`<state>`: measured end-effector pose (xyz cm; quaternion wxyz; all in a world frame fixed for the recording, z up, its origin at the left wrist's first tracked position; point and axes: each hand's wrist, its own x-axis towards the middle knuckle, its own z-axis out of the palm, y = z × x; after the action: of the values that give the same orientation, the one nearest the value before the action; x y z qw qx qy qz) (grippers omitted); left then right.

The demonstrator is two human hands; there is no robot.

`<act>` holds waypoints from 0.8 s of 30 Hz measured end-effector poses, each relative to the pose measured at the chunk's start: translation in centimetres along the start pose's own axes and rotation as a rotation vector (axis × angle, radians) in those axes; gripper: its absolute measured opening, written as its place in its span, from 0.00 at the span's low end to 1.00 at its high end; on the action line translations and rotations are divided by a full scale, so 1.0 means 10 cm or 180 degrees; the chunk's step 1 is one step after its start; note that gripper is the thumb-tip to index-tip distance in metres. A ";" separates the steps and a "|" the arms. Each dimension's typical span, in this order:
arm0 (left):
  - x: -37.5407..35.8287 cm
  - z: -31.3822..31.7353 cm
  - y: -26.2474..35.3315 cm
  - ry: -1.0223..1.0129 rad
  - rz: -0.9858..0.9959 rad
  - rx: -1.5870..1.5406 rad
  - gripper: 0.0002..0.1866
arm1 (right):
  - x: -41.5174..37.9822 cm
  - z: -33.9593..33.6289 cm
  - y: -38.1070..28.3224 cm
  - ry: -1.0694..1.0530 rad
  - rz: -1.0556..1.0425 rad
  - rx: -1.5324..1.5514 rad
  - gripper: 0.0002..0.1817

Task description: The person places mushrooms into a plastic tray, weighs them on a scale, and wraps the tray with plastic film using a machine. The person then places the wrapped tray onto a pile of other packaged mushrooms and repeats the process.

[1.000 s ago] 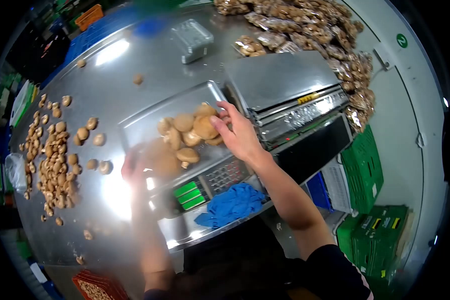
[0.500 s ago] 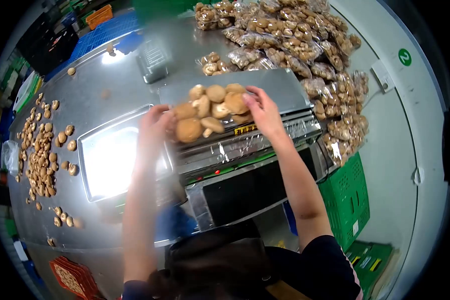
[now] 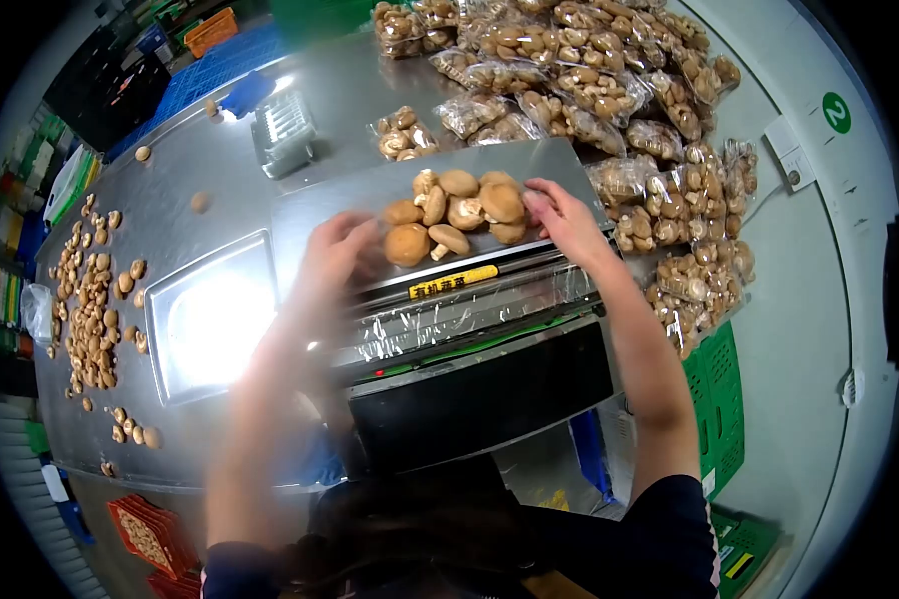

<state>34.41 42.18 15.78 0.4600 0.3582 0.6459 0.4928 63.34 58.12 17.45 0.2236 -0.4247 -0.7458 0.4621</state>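
A group of brown mushrooms (image 3: 454, 212) sits on the flat metal top (image 3: 340, 200) of a wrapping machine, behind its yellow label (image 3: 453, 282). To the left of them, my left hand (image 3: 342, 250) is blurred, its fingers apart, with a gap between it and the mushrooms. My right hand (image 3: 566, 220) is just right of the group, fingers bent and partly apart, holding nothing that I can see. Clear film (image 3: 449, 324) lies across the machine's front, above a black panel (image 3: 489, 394).
Bagged mushrooms (image 3: 599, 90) are piled at the back right. Loose mushrooms (image 3: 92, 324) lie on the left of the steel table. A shiny metal tray (image 3: 210, 319) is beside the machine, and a clear plastic tray (image 3: 284, 135) stands behind. Green crates (image 3: 717, 409) are at the right.
The mushrooms, between both hands before, now rest on the machine top. My hands have drawn apart, away from them. The view has shifted slightly.
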 end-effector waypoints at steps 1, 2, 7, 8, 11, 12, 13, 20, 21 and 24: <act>-0.15 -0.07 0.06 0.0053 0.0047 0.0282 0.18 | -0.04 -0.09 0.03 -0.0061 -0.0078 -0.0036 0.27; -0.39 -0.06 0.20 0.0347 -0.0078 0.0471 0.17 | -0.11 -0.20 0.10 -0.0009 -0.0388 0.0047 0.24; -0.95 -0.59 0.11 -0.0641 0.2547 0.4145 0.25 | -0.51 -0.86 0.12 -0.0635 -0.1842 -0.2976 0.28; -0.95 -0.57 0.09 -0.0751 0.2662 0.4235 0.26 | -0.50 -0.86 0.15 -0.0866 -0.1784 -0.3089 0.28; -0.82 -0.40 0.05 -0.0994 0.2883 0.4432 0.24 | -0.42 -0.66 0.25 -0.1239 -0.1812 -0.3008 0.28; -0.81 -0.32 0.11 -0.1075 0.2865 0.4410 0.21 | -0.41 -0.58 0.27 -0.1107 -0.2205 -0.2676 0.24; -0.81 -0.26 0.16 -0.1145 0.2856 0.4386 0.18 | -0.43 -0.55 0.35 -0.0974 -0.2212 -0.2206 0.21; -1.78 -0.87 0.12 0.0072 0.0815 0.0395 0.04 | -1.06 -0.91 0.07 -0.0669 -0.0475 -0.0023 0.10; -1.92 -0.97 0.33 0.0414 0.1050 -0.0341 0.05 | -1.06 -0.95 -0.03 -0.0579 -0.0623 0.0182 0.10; -1.84 -0.97 0.78 0.1134 0.1605 -0.0423 0.08 | -0.72 -0.97 -0.44 -0.0625 -0.0960 0.0099 0.09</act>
<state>31.20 24.41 28.66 0.2252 0.3843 0.5736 0.6875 72.38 55.97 26.27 0.2230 -0.2573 -0.8120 0.4740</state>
